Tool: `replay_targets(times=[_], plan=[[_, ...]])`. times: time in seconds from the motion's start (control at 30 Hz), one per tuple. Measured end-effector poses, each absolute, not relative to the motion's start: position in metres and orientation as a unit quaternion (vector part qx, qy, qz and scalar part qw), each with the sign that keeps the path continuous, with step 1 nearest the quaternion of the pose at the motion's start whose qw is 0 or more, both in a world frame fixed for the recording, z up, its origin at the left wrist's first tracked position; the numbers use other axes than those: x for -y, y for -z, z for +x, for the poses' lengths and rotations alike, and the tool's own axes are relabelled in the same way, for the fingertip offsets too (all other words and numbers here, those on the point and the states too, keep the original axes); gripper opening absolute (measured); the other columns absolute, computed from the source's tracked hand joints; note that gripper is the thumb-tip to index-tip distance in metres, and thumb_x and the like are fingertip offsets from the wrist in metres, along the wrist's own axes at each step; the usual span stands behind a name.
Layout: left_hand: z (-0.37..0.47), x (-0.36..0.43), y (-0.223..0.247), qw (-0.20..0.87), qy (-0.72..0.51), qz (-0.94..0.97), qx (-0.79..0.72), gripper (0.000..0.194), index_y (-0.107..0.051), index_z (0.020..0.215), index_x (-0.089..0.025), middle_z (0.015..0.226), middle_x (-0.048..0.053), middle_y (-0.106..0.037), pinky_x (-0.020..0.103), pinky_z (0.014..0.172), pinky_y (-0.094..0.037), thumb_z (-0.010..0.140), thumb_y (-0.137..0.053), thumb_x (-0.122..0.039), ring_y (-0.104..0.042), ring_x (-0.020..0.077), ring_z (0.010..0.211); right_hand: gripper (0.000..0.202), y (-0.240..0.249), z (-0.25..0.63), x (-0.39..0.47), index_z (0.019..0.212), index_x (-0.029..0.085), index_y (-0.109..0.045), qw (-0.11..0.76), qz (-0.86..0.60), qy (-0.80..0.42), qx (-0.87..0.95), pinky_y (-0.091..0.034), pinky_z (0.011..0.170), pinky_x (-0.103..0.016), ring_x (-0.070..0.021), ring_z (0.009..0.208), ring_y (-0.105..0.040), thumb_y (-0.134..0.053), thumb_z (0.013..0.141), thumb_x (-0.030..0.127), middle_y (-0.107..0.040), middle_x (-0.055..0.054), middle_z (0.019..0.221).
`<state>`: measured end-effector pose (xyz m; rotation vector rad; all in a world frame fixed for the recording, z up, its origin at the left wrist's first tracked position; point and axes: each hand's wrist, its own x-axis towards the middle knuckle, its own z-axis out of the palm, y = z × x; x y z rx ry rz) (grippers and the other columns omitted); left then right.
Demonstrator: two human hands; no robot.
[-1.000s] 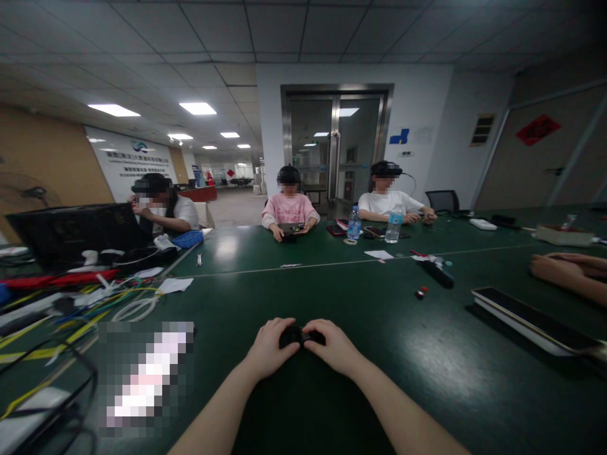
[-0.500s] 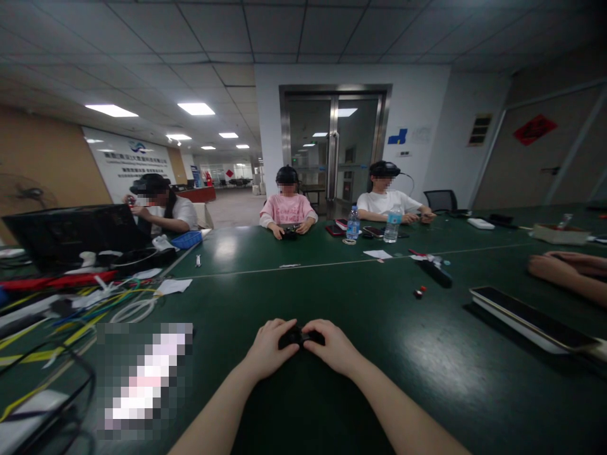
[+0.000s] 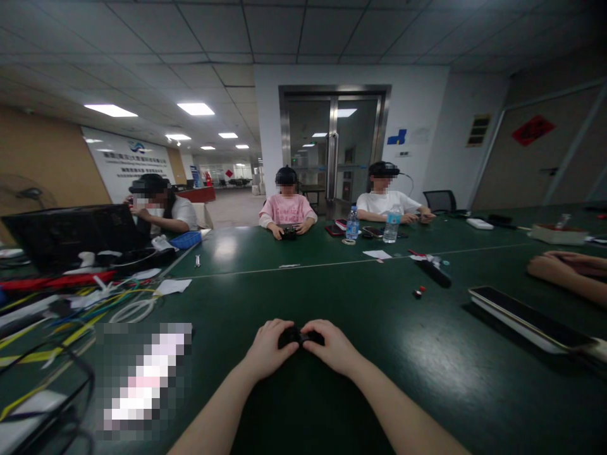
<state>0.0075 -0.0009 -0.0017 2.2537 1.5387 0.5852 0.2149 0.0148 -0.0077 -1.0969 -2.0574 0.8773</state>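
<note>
the left hand (image 3: 269,351) and right hand (image 3: 334,349) hold a black device (image 3: 289,337) between them, over the table (image 3: 303,404); whether it touches down cannot be told. a phone (image 3: 526,315) lies to the right, well apart.

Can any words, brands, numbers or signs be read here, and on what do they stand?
No text reads clearly.
Wall sign: several rows, too blurred.
Pink shirt: lettering, too blurred.
Left water bottle, right water bottle: labels too small.
Small wall plate: too small.
Red door diamond: no legible characters.
Black object: no lettering shows.
</note>
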Motion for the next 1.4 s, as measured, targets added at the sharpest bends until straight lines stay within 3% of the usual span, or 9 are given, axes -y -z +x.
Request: replay_targets(times=[0.43,0.8,1.07,1.4], plan=[[0.009,0.003,-0.003,0.185,-0.199,0.795,-0.543,0.041,-0.053,0.12,-0.025,0.118,0.004,-0.055,0.037,0.094,-0.036,0.082,-0.051,-0.043,-0.047,0.0238,0.111,0.022,0.003,0.214,-0.012,0.097,0.029,-0.063,0.318,-0.426,-0.356,0.768,-0.039,0.092,-0.036,-0.0213,0.105,-0.053,-0.059,0.076,0.031,-0.061,0.0,0.107],[0.009,0.002,-0.004,0.188,-0.197,0.794,-0.544,0.043,-0.053,0.12,-0.025,0.117,0.003,-0.055,0.036,0.094,-0.036,0.082,-0.052,-0.045,-0.047,0.0228,0.109,0.027,0.013,0.218,-0.026,0.099,0.023,-0.062,0.388,-0.421,-0.446,0.688,-0.042,0.089,-0.036,-0.0207,0.097,-0.057,-0.06,0.075,0.036,-0.064,-0.002,0.1],[0.01,0.005,-0.008,0.196,-0.185,0.788,-0.554,0.043,-0.052,0.121,-0.026,0.119,0.003,-0.055,0.036,0.095,-0.035,0.082,-0.05,-0.046,-0.046,0.0236,0.111,0.034,0.019,0.222,-0.033,0.096,0.023,-0.064,0.449,-0.415,-0.531,0.587,-0.043,0.089,-0.038,-0.0222,0.096,-0.058,-0.068,0.067,0.04,-0.066,-0.003,0.096],[0.01,0.006,-0.009,0.203,-0.184,0.782,-0.559,0.045,-0.051,0.123,-0.026,0.121,0.003,-0.053,0.036,0.097,-0.034,0.082,-0.051,-0.046,-0.045,0.0232,0.113,0.039,0.032,0.229,-0.044,0.103,0.022,-0.062,0.522,-0.385,-0.582,0.491,-0.038,0.095,-0.037,-0.0208,0.104,-0.056,-0.07,0.068,0.036,-0.064,-0.005,0.105]])
